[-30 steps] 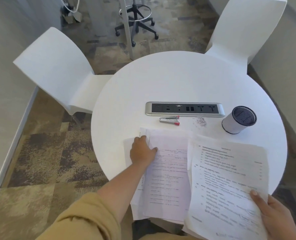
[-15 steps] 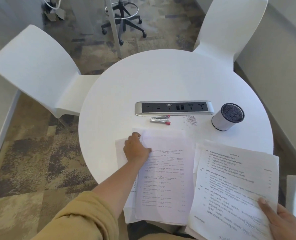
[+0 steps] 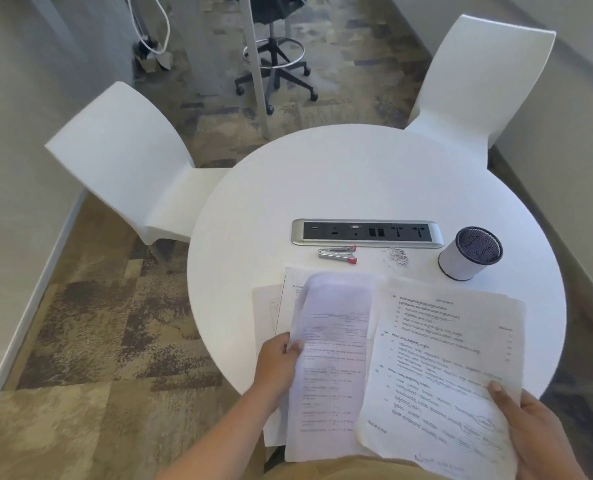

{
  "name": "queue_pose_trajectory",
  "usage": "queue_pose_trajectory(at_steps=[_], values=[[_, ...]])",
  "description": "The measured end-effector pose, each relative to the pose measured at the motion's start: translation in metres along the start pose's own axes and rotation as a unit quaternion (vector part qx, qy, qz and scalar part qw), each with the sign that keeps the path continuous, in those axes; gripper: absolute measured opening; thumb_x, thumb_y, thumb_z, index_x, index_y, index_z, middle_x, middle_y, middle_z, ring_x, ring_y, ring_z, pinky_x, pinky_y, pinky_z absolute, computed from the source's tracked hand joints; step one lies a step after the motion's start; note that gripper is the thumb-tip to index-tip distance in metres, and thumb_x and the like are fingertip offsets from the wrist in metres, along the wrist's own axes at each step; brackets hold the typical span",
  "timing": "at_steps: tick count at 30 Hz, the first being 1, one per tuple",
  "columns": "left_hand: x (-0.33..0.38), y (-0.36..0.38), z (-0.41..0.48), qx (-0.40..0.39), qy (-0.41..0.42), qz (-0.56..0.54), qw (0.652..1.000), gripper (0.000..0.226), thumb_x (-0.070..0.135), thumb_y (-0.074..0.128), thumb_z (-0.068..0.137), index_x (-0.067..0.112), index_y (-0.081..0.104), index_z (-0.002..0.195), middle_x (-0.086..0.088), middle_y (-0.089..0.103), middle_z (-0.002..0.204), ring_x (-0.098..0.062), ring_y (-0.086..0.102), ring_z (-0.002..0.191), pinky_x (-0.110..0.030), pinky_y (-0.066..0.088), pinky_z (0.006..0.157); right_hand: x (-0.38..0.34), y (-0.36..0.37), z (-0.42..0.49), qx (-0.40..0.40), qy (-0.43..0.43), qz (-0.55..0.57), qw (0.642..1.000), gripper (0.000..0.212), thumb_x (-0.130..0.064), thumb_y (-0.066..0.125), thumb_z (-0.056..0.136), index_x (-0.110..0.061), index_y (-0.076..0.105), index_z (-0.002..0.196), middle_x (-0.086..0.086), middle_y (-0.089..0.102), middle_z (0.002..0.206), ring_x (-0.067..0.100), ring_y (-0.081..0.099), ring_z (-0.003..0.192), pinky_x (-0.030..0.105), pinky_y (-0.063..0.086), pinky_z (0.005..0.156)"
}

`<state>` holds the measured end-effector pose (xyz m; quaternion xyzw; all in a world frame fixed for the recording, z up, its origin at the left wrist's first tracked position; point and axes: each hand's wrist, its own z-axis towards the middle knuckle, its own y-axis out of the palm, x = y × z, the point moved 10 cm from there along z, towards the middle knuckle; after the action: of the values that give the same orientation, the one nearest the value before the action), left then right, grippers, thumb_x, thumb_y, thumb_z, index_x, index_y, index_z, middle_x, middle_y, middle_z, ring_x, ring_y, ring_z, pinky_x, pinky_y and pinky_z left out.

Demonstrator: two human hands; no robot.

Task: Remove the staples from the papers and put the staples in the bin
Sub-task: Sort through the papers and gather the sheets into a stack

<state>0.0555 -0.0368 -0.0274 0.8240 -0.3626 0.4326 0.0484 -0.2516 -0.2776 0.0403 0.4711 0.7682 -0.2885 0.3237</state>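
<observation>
My left hand [image 3: 278, 363] grips the left edge of a printed sheet [image 3: 329, 358] and lifts it off the stack of papers [image 3: 277, 306] at the near edge of the round white table [image 3: 357, 174]; the sheet's top is blurred. My right hand [image 3: 534, 431] holds a second set of printed papers [image 3: 444, 368] by its lower right corner. A silver staple remover with red tips [image 3: 338, 253] lies beyond the papers. A small heap of loose staples [image 3: 397, 256] sits to its right. The white cup-like bin with a dark mesh inside [image 3: 470, 252] stands at the right.
A silver power strip [image 3: 366, 232] is set into the table behind the remover. Two white chairs stand at the table, one at the left [image 3: 121, 161] and one at the far right [image 3: 485, 77]. A wheeled stool [image 3: 274, 67] stands on the carpet beyond.
My left hand has moved from pressing flat on the stack's top to gripping a sheet's left edge lower down and lifting it. The camera has tilted up, and the right papers shifted slightly.
</observation>
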Motion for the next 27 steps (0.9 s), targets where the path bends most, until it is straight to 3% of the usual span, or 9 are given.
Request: queue_pose_trajectory(at_steps=[2,4,7,11,14,16,19,22,27], values=[[0.014,-0.009,-0.005,0.020,0.018,-0.043,0.999,0.020,0.022,0.060,0.099,0.016,0.075,0.088,-0.002,0.077,0.085,-0.023,0.074,0.081,-0.030,0.057,0.067,-0.011,0.017,0.003,-0.035,0.004,0.022,0.999,0.032,-0.027,0.069,0.082,-0.003,0.069,0.104,0.021,0.076,0.093,0.042,0.073,0.081,0.059,0.053,0.084],[0.033,-0.012,-0.010,0.009,0.039,-0.094,0.995,0.015,0.020,0.064,0.097,0.013,0.077,0.095,-0.006,0.080,0.092,-0.029,0.076,0.089,-0.041,0.061,0.078,-0.026,0.033,0.006,-0.053,0.001,0.036,0.998,0.025,-0.023,0.065,0.089,-0.005,0.068,0.106,0.021,0.075,0.098,0.044,0.072,0.086,0.065,0.050,0.086],[0.065,-0.007,-0.022,-0.023,0.059,-0.159,0.985,0.014,0.016,0.068,0.094,0.010,0.076,0.104,-0.008,0.080,0.098,-0.029,0.077,0.090,-0.041,0.062,0.080,-0.050,0.062,0.007,-0.092,-0.039,0.028,0.995,0.028,-0.026,0.067,0.084,-0.009,0.068,0.106,0.014,0.077,0.100,0.034,0.074,0.086,0.058,0.053,0.088],[0.085,-0.002,-0.032,-0.033,0.068,-0.190,0.979,0.014,0.020,0.070,0.092,0.013,0.078,0.101,-0.009,0.080,0.099,-0.030,0.076,0.091,-0.046,0.062,0.082,-0.050,0.090,0.000,-0.164,-0.030,-0.004,0.986,0.029,-0.022,0.069,0.084,-0.011,0.067,0.111,0.012,0.077,0.102,0.035,0.074,0.091,0.054,0.055,0.086],[0.084,-0.006,-0.030,-0.016,0.069,-0.176,0.982,0.023,0.030,0.064,0.097,0.013,0.078,0.095,-0.016,0.078,0.098,-0.036,0.074,0.090,-0.056,0.057,0.086,-0.043,0.084,-0.001,-0.146,-0.047,-0.027,0.988,0.033,-0.020,0.072,0.081,-0.003,0.068,0.109,0.015,0.077,0.097,0.035,0.074,0.086,0.047,0.057,0.080],[0.082,-0.009,-0.030,-0.014,0.072,-0.175,0.982,0.028,0.031,0.058,0.100,0.010,0.076,0.096,-0.013,0.078,0.099,-0.038,0.072,0.093,-0.053,0.057,0.087,-0.039,0.071,0.000,-0.114,-0.055,-0.033,0.991,0.028,-0.017,0.071,0.083,0.000,0.068,0.105,0.017,0.077,0.090,0.037,0.075,0.079,0.047,0.059,0.074],[0.081,-0.014,-0.029,-0.010,0.090,-0.155,0.984,0.027,0.030,0.058,0.100,0.007,0.073,0.100,-0.005,0.077,0.098,-0.027,0.069,0.091,-0.037,0.055,0.085,-0.035,0.050,0.001,-0.083,-0.048,-0.018,0.995,0.026,-0.017,0.071,0.083,0.000,0.068,0.102,0.022,0.076,0.090,0.043,0.073,0.078,0.063,0.055,0.081],[0.081,-0.019,-0.028,-0.002,0.090,-0.150,0.985,0.021,0.021,0.056,0.102,0.020,0.076,0.100,-0.004,0.079,0.100,-0.029,0.073,0.098,-0.043,0.058,0.091,-0.040,0.034,0.001,-0.082,-0.030,0.049,0.995,0.044,-0.022,0.073,0.075,0.001,0.065,0.111,0.027,0.072,0.104,0.048,0.070,0.092,0.072,0.046,0.088],[0.086,-0.014,-0.030,-0.012,0.101,-0.123,0.987,0.021,0.017,0.056,0.102,0.016,0.076,0.098,-0.008,0.079,0.096,-0.026,0.074,0.089,-0.039,0.058,0.083,-0.075,0.035,0.000,-0.128,-0.047,0.093,0.986,0.041,-0.015,0.065,0.080,0.000,0.061,0.118,0.025,0.071,0.109,0.045,0.070,0.092,0.064,0.055,0.074]])
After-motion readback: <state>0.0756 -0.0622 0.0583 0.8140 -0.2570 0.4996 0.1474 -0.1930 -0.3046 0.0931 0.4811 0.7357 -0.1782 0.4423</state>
